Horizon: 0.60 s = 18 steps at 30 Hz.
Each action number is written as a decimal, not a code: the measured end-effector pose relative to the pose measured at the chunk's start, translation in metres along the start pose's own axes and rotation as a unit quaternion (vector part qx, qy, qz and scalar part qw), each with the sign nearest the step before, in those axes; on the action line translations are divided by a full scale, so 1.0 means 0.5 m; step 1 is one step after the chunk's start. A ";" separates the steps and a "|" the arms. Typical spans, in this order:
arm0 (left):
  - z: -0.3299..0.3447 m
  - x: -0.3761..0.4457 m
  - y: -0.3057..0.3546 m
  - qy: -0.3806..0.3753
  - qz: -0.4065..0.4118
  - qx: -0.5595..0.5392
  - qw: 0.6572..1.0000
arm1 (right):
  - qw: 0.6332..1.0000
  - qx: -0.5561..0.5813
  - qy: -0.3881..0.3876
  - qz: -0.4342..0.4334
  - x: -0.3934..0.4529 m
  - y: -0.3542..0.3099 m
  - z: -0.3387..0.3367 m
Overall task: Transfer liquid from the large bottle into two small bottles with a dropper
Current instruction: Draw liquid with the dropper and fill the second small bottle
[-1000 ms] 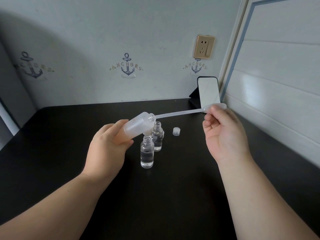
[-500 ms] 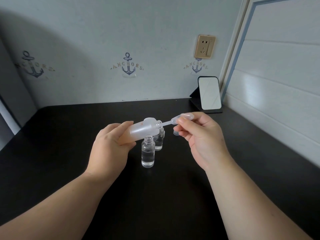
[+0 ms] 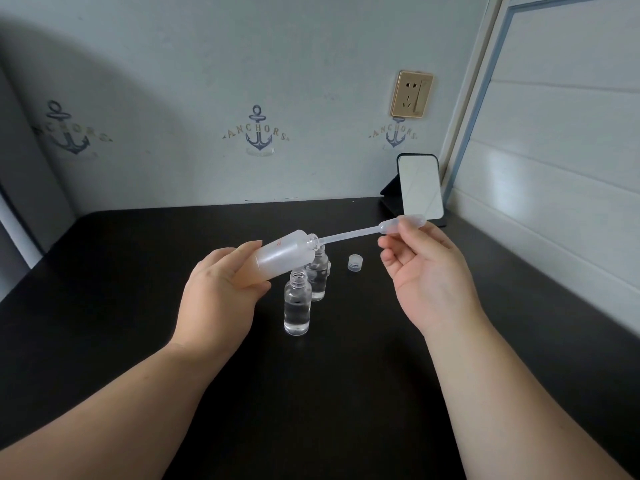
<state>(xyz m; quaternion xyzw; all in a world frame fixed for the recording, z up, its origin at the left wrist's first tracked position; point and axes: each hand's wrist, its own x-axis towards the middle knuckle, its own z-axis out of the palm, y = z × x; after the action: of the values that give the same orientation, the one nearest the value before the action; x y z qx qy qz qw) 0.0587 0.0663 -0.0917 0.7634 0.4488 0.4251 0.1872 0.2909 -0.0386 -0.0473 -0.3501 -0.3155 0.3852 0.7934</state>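
Note:
My left hand (image 3: 220, 299) grips the large frosted bottle (image 3: 284, 254), tilted so its open neck points up and to the right. My right hand (image 3: 427, 275) pinches the bulb of a clear plastic dropper (image 3: 367, 231); its thin tip sits at the mouth of the large bottle. Two small clear bottles stand open on the black table, both partly filled with clear liquid: the nearer one (image 3: 297, 308) just below the large bottle, the farther one (image 3: 318, 278) partly hidden behind it.
A small ribbed clear cap (image 3: 355, 263) lies on the table (image 3: 138, 258) right of the bottles. A phone or mirror on a black stand (image 3: 419, 187) leans at the back right corner. Walls close the table at the back and right.
My right hand has drawn the dropper back out to the right; half a second ago its stem was pushed deep into the large bottle. The left hand and bottle stayed nearly still.

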 end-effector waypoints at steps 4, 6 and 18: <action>-0.001 0.001 -0.002 0.003 -0.015 -0.009 1.000 | 0.999 0.046 0.022 0.004 0.006 -0.008 -0.010; 0.000 0.002 -0.002 0.009 -0.021 -0.012 1.000 | 0.996 0.073 0.046 0.009 0.008 -0.012 -0.013; -0.003 0.005 0.000 0.026 -0.045 -0.033 0.998 | 0.982 0.157 0.104 0.003 0.016 -0.022 -0.032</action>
<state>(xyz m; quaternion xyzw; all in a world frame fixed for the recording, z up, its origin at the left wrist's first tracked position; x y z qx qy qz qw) 0.0578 0.0684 -0.0897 0.7250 0.4729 0.4502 0.2191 0.3115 -0.0420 -0.0454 -0.2602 -0.1658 0.3934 0.8661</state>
